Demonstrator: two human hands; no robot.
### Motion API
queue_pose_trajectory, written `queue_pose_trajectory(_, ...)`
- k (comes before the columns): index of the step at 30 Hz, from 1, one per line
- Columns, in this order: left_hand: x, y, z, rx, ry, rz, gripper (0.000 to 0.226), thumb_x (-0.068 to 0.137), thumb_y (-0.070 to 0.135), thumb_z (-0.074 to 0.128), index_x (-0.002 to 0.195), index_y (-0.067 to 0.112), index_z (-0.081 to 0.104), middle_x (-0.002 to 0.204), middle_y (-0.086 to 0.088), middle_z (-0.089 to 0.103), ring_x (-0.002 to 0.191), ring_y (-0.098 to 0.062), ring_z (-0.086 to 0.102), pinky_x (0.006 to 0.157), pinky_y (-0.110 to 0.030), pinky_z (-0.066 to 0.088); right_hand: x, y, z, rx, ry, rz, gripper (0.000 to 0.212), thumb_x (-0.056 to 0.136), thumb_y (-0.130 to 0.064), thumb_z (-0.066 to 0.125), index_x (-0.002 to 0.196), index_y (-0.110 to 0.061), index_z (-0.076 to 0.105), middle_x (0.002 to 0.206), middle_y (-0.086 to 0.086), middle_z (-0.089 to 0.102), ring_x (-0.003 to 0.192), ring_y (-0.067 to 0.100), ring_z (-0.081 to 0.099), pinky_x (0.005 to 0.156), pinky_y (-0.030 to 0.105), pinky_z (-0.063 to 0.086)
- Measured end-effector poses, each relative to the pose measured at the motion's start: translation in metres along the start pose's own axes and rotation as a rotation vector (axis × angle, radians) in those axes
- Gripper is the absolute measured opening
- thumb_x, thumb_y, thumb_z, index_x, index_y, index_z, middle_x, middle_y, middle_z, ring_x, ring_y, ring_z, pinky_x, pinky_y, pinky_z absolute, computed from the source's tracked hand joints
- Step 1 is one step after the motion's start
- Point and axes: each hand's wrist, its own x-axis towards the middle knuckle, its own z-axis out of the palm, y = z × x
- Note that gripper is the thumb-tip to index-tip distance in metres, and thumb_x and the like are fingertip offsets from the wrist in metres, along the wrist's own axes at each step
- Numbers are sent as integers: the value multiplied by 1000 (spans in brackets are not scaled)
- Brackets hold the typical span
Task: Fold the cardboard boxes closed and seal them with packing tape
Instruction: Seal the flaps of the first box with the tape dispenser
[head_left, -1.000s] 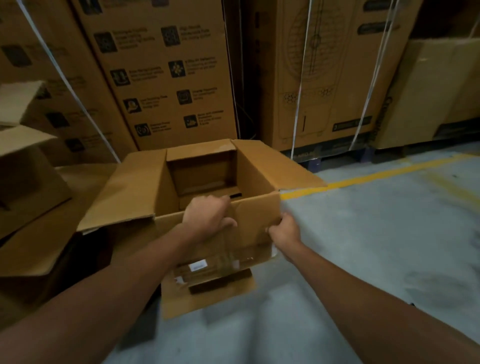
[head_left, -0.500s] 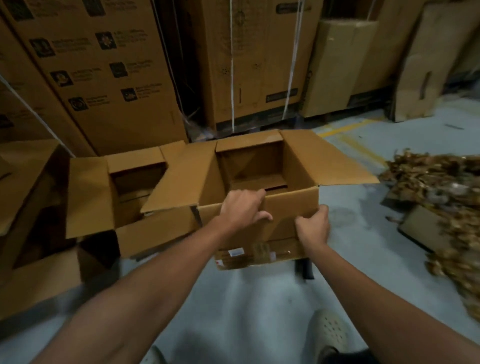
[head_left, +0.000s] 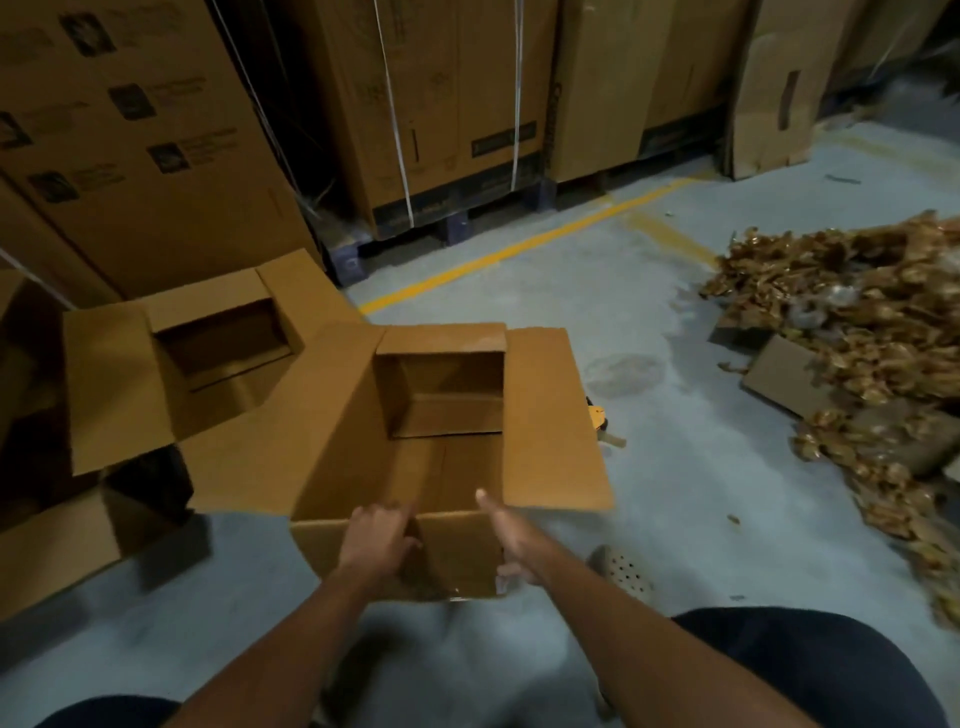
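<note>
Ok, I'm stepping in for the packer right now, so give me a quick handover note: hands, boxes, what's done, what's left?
Left hand: grips the near rim of the open box.
Right hand: holds the box's near right corner, thumb up by the rim.
The box is low in front of the person, all four flaps spread open, nothing visible inside. A second box stands open to its left.
Done: nothing folded or taped.
Left: fold both boxes' flaps shut and tape the seams. No tape is plainly in view. A yellow object peeks from behind the right flap, but I cannot tell what it is.
</note>
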Motion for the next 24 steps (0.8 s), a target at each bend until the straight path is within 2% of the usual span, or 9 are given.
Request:
queue_pose_trajectory(3,13,-20,11,56,-48,-13,23,97,33,55,119,28,54,122,2,61,115,-19,55,101,-36,39,33,13,24,-92,78,8,73,91,-67,45,139,-11,48,138,12,54,124,33,53,102,46,46)
queue_pose_trajectory(6,31,-21,32,1,-68,-22,18,98,32,53,115,28,55,121,2,62,113,-20,57,99,-35,40,54,13,22,-199,159,-45,67,94,-63,42,132,-8,54,127,11,60,115,29,57,100,43,47)
queue_pose_trajectory(8,46,-16,51,-50,-74,-16,18,99,33,51,115,28,57,121,2,63,112,-19,58,97,-34,40,66,9,12,-245,194,-85,57,99,-54,43,125,-5,57,122,11,61,111,27,58,96,37,48)
queue_pose_trajectory(12,77,-1,83,-173,-128,9,20,99,38,52,114,29,61,119,2,65,109,-18,60,96,-33,43,101,19,-15,-315,238,-138,40,103,-42,41,118,-10,59,121,12,61,110,25,58,100,43,47)
queue_pose_trajectory(16,97,1,95,-136,-119,91,25,99,42,50,112,23,60,120,-1,63,112,-23,56,94,-35,38,131,26,-34,-384,279,-88,55,100,-51,42,117,-4,62,116,16,65,103,27,61,87,35,50)
queue_pose_trajectory(19,98,-4,92,-210,-72,132,39,98,55,44,107,23,65,115,-2,67,108,-24,60,91,-35,41,132,23,-40,-391,292,-132,59,99,-51,46,117,2,64,117,19,64,109,32,60,92,38,49)
queue_pose_trajectory(22,89,-12,78,-248,-44,96,44,100,54,39,101,21,67,111,-5,67,112,-25,55,91,-37,39,118,15,-36,-288,278,-53,67,98,-54,44,129,5,55,122,18,60,107,30,58,83,35,45)
queue_pose_trajectory(24,79,-18,66,-188,-8,7,39,102,47,39,105,19,67,116,-8,62,119,-27,47,94,-40,36,109,11,-34,-236,300,-18,63,98,-50,48,130,4,52,123,18,59,108,33,58,84,39,49)
